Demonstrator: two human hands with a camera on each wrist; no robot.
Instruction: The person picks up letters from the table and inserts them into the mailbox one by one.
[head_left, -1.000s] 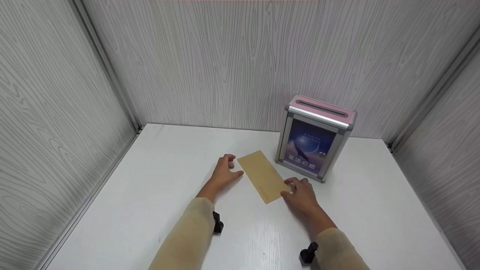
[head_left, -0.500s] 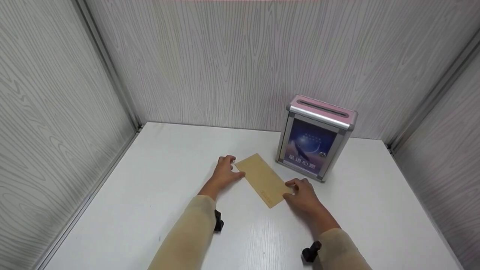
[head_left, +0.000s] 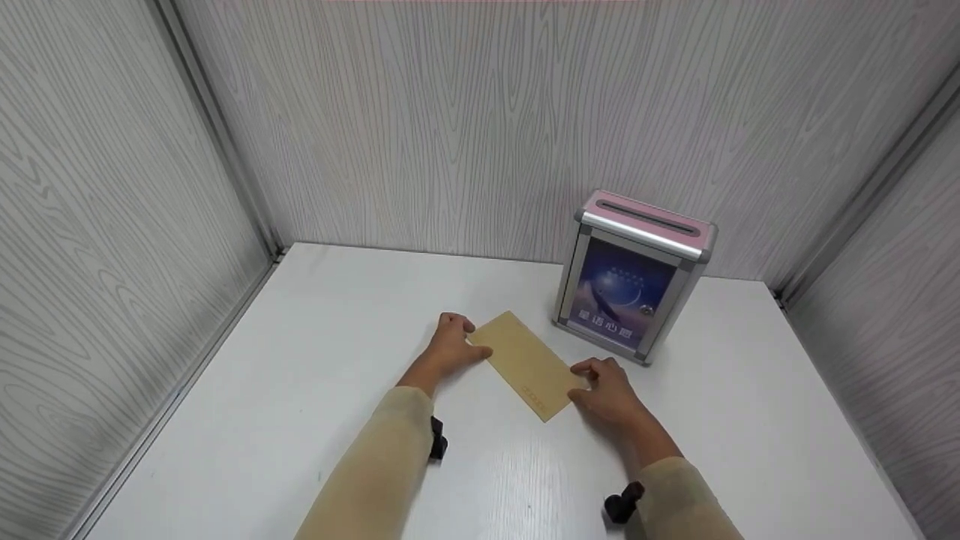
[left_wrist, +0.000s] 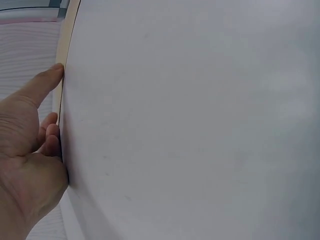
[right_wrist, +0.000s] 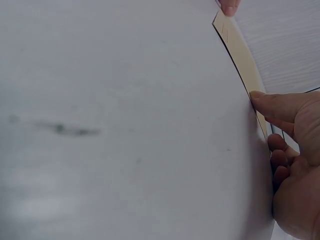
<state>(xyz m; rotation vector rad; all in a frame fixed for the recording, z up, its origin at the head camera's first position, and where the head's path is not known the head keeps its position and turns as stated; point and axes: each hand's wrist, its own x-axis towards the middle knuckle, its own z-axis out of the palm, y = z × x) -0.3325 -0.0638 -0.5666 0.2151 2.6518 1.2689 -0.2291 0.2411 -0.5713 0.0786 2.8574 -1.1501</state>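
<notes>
A brown paper envelope (head_left: pixel 525 361) lies slantwise on the white table, with a row of small printed marks near its lower end. My left hand (head_left: pixel 450 343) holds its left corner, the thumb on the near edge and the index finger at the far side. At the opposite corner, my right hand (head_left: pixel 606 391) grips the envelope between thumb and index finger. In the right wrist view the thumb (right_wrist: pixel 275 105) lies on the envelope's edge while the other fingers curl below. The left wrist view shows the left thumb (left_wrist: pixel 47 82) touching the edge.
Behind the right hand stands a metal-framed box (head_left: pixel 626 281) with a pink slotted top and a dark blue front bearing a small lock. White table (head_left: pixel 337 315) surface surrounds the envelope. Wood-grain panels (head_left: pixel 420 135) enclose the back and both sides.
The envelope has turned slightly: its far end shifted left and nearer, its near end right and nearer. The left hand, at first beside the corner, now touches it. Both hands moved only slightly.
</notes>
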